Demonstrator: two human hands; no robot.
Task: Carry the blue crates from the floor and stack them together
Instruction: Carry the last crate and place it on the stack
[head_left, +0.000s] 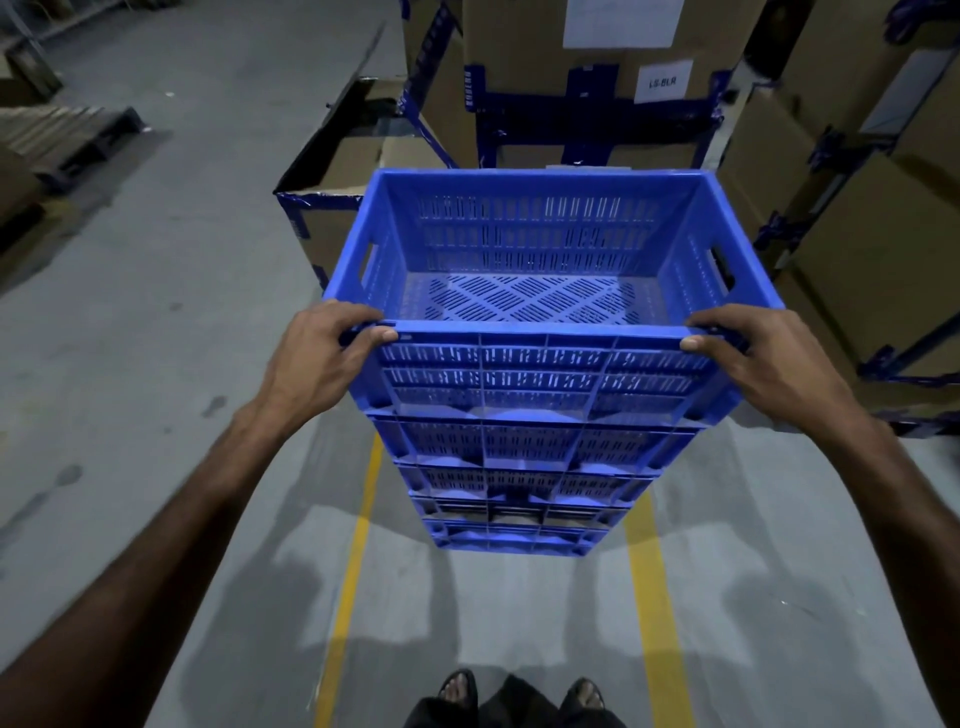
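A tall stack of blue slotted plastic crates (524, 467) stands on the grey floor in front of me. The top blue crate (540, 249) is empty and sits level on the others. My left hand (322, 353) grips the near-left corner of its rim, thumb on the front edge. My right hand (763, 358) grips the near-right corner the same way. Both forearms reach forward from the bottom corners of the view.
Large cardboard boxes with blue strapping (597, 78) rise right behind the stack and along the right side (872, 234). An open carton (337, 182) stands at the back left. Wooden pallets (62, 140) lie far left. Yellow floor lines (353, 545) run under the stack; my feet (519, 696) are below.
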